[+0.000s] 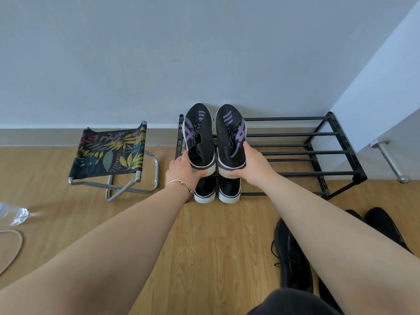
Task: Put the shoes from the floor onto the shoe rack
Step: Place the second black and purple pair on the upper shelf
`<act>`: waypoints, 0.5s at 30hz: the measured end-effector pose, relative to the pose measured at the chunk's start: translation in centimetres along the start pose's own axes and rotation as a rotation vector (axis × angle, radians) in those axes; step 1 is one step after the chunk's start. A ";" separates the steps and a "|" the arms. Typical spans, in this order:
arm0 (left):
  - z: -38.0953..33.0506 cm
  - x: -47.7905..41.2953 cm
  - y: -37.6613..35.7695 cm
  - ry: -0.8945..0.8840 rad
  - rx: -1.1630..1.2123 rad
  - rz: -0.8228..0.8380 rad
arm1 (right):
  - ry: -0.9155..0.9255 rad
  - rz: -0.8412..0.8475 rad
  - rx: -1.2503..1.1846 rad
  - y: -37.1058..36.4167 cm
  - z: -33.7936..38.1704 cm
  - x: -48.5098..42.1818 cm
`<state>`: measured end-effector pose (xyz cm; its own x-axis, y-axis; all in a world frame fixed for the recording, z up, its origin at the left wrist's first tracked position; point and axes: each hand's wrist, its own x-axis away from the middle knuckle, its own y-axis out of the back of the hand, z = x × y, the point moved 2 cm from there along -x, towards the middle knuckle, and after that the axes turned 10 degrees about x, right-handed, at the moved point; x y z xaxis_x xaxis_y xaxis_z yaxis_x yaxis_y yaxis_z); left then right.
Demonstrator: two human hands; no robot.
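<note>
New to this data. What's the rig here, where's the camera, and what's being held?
There is no robot: a person works with two bare hands, and the single picture comes from a wide-angle camera on their head, looking forward and down. That is why both forearms stretch in from the bottom.

The left hand and the right hand each grip the heel end of one black sneaker with purple stripes: the left sneaker and the right sneaker. They sit side by side at the left end of the black shoe rack's top tier, toes toward the wall.

A second dark pair sits on the lower tier beneath. Black shoes wait on the wooden floor. A folding stool stands to the left.
</note>
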<state>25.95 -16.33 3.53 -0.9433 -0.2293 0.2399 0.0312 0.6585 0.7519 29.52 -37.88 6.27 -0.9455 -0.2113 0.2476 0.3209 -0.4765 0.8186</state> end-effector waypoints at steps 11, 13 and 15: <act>-3.1 1.6 0.7 -0.242 -0.414 0.001 | 0.137 -0.160 0.684 -0.7 2.0 2.3; -3.4 1.7 0.8 -0.307 -0.473 -0.008 | 0.166 -0.168 0.742 -0.5 2.6 2.8; -3.9 1.8 0.9 -0.380 -0.509 -0.014 | 0.187 -0.189 0.776 0.1 3.0 3.5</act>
<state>25.57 -18.98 7.01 -0.9933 0.0967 0.0633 0.0828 0.2126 0.9736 26.11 -36.10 8.74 -0.9329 -0.3583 0.0353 -0.0370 0.1930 0.9805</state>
